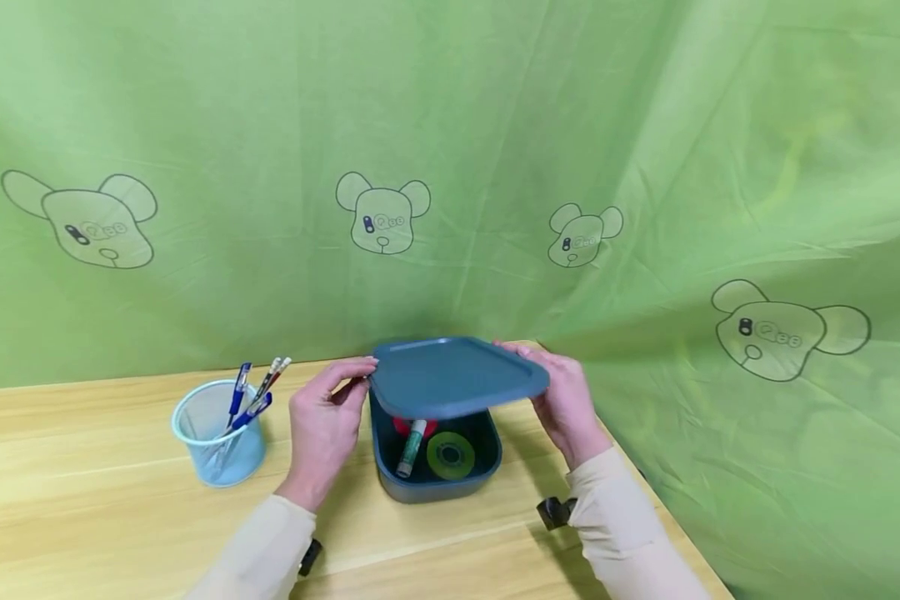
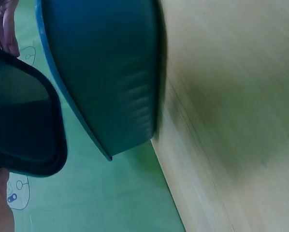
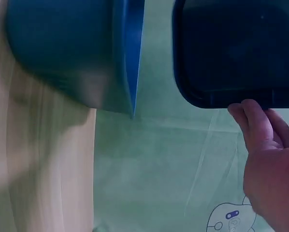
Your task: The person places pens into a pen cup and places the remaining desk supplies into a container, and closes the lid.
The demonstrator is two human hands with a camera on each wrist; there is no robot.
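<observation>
A dark blue lid is held tilted above a matching open box. My left hand pinches the lid's left edge, and my right hand grips its right edge. Inside the box lie a glue stick, a round yellow-green roll of tape and a red item partly hidden under the lid. In the left wrist view the lid stands apart from the box's side wall. The right wrist view shows fingers at the lid's edge, with the box beyond.
Left of the box, a light blue mesh pen cup holds several pens and pencils. The wooden table meets a green curtain printed with bear heads at the back and right.
</observation>
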